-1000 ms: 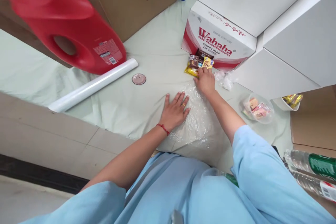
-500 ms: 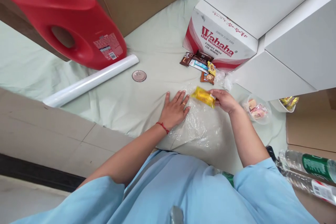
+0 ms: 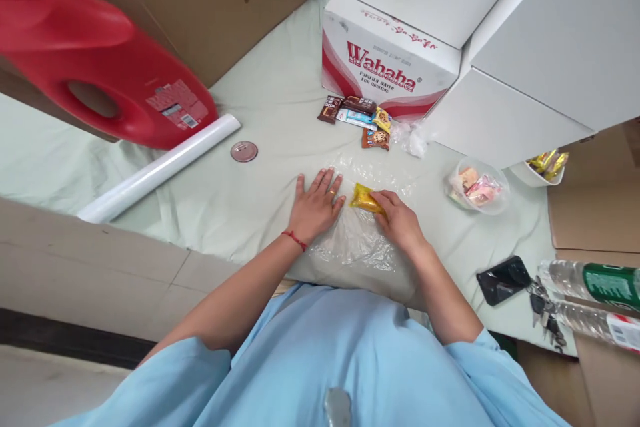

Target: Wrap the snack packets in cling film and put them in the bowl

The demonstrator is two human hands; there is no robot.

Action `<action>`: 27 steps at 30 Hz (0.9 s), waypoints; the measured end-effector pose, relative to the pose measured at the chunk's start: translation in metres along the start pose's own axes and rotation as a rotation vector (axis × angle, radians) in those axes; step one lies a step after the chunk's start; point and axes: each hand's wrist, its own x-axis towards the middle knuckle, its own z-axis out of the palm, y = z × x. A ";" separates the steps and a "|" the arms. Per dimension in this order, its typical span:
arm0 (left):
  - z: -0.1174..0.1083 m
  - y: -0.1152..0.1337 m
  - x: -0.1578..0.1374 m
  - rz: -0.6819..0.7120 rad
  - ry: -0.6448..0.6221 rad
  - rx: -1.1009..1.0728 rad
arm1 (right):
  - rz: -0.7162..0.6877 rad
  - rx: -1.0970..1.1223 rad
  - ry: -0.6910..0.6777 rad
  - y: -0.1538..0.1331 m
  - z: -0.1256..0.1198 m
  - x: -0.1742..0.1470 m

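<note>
My left hand (image 3: 316, 207) lies flat with its fingers spread on a clear plastic sheet (image 3: 357, 240) that covers part of the cloth. A yellow wrapped snack (image 3: 365, 198) rests on or just over this sheet, gripped at its right end by my right hand (image 3: 399, 220). Beyond my hands, by the Wahaha carton, is a small group of packaged snacks: dark brown packets (image 3: 359, 105), a blue-and-white packet (image 3: 357, 119), a small yellow packet (image 3: 383, 119) and an orange-brown cookie packet (image 3: 375, 139).
A white roll (image 3: 165, 167), a round metal disc (image 3: 244, 151) and a big red jug (image 3: 125, 73) are at left. The Wahaha carton (image 3: 390, 60) stands behind. To the right are a clear bowl of snacks (image 3: 477, 187), a phone (image 3: 503, 280), keys (image 3: 543, 307) and plastic bottles (image 3: 595, 280).
My right hand has brought the yellow snack down and toward my body, onto or close to the plastic sheet. My left hand stays flat. The view has turned, showing the phone and keys.
</note>
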 end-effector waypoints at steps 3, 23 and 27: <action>0.001 0.000 0.000 0.007 0.001 0.013 | 0.021 0.044 0.103 0.015 -0.004 -0.011; 0.006 -0.008 0.001 0.000 0.005 0.057 | -0.013 0.001 -0.033 -0.001 0.014 -0.033; -0.002 -0.018 -0.012 0.014 0.106 -0.048 | -0.122 0.117 0.135 0.009 0.003 -0.066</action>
